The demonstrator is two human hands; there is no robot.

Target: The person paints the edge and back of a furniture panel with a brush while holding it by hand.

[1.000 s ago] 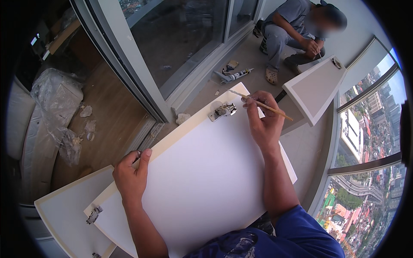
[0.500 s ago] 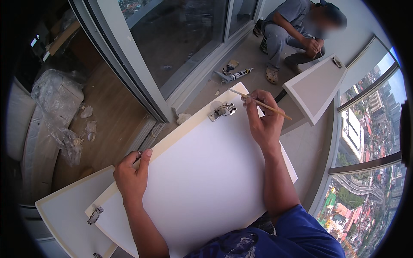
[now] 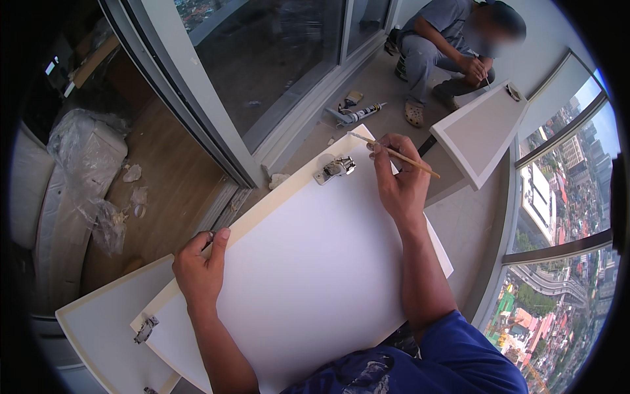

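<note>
Lying in front of the person's blue shirt [image 3: 459,358], a white cabinet door [image 3: 308,262] carries a cream strip [image 3: 282,192] along its long left edge. On this edge, about the middle, is the left hand [image 3: 200,266]: the thumb is half spread from the curled fingers, and it has hold of the door's rim. Something dark [image 3: 211,238] shows beside the index finger; I cannot tell what it is. One metal hinge [image 3: 146,329] sits at the near left corner, above a second pale door [image 3: 111,315], which is partly covered by the first. Close to the far corner there is a metal cup hinge [image 3: 333,169]. Just beside it, the right hand [image 3: 403,177] pinches a thin wooden stick [image 3: 421,167] between thumb and closed fingers, with its pale end over the far corner; if it touches there, I cannot tell. Farther, on the floor [image 3: 453,236], a caulking gun [image 3: 363,114] lies next to a flat paintbrush [image 3: 353,98]. Beyond them, a co-worker [image 3: 433,46] crouches at a white-bordered panel [image 3: 482,134] and holds a slim tool [image 3: 487,83]. On the right side, tall windows [image 3: 558,253] look upon a city [image 3: 571,164].
</note>
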